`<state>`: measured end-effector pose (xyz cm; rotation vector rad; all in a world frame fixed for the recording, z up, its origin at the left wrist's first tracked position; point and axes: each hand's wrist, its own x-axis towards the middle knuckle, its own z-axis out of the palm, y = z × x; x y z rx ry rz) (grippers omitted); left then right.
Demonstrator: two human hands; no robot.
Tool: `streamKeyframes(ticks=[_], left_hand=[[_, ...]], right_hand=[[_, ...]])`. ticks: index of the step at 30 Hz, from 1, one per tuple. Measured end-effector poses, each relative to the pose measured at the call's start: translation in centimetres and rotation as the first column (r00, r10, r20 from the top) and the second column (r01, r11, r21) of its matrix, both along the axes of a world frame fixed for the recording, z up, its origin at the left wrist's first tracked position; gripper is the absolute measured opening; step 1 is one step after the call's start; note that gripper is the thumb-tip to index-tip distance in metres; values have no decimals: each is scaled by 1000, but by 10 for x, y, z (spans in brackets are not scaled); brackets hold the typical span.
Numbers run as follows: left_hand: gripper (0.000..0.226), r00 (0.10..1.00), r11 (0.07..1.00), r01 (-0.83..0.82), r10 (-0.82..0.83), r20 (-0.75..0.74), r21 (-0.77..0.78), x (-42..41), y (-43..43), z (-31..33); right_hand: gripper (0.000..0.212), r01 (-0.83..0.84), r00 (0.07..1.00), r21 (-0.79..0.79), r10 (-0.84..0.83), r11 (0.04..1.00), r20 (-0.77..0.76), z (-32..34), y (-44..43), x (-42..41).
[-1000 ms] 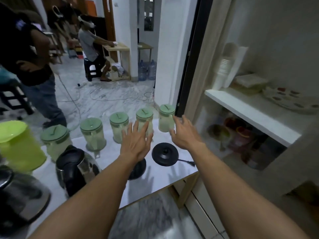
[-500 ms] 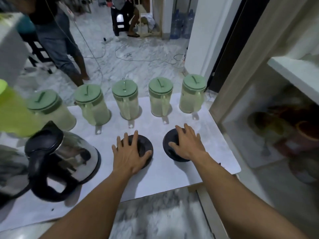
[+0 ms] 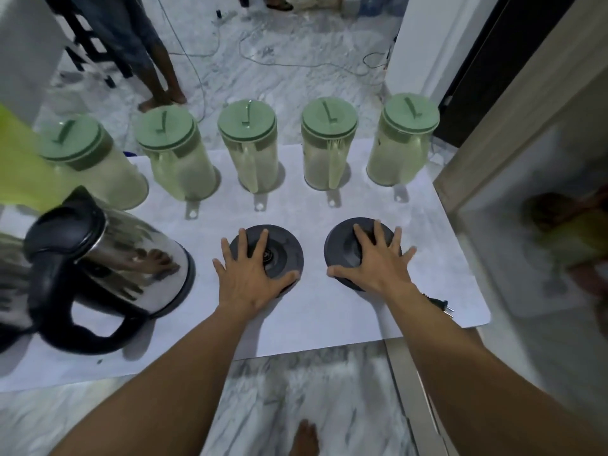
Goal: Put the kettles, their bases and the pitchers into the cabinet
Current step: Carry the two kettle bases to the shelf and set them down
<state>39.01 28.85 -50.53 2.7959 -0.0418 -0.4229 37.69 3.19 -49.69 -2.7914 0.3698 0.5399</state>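
Two round black kettle bases lie on the white table (image 3: 329, 320). My left hand (image 3: 246, 274) lies spread over the left base (image 3: 284, 246), thumb hooked on its near rim. My right hand (image 3: 375, 261) covers the right base (image 3: 340, 246) the same way. A steel kettle (image 3: 108, 258) with a black handle stands to the left, and part of a second kettle (image 3: 10, 284) shows at the frame edge. Behind the bases, several clear pitchers (image 3: 248, 153) with green lids stand in a row. The open cabinet (image 3: 526, 258) is to the right.
A lime-green jug (image 3: 16, 166) stands at the far left. The right base's plug (image 3: 442, 304) lies by my right forearm. Blurred dishes sit inside the cabinet's lower level. A person's legs (image 3: 158, 77) and cables are on the floor beyond the table.
My view tilted down and closer to the table. Both hands dropped from above the pitchers onto the two bases and now press over them with thumbs at the rims.
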Motion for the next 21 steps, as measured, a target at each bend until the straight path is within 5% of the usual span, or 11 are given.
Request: streamKeyframes(ticks=[6, 15, 21], left_hand=[[132, 1000, 1000, 21, -21, -6, -4, -9, 0, -1], [112, 999, 1000, -1, 1, 39, -4, -13, -6, 0], [113, 998, 1000, 2, -3, 56, 12, -15, -5, -1]], right_hand=[[133, 59, 998, 42, -60, 997, 9, -4, 1, -6], [110, 20, 979, 78, -35, 997, 201, -9, 2, -18], [121, 48, 977, 64, -61, 997, 204, -16, 0, -33]])
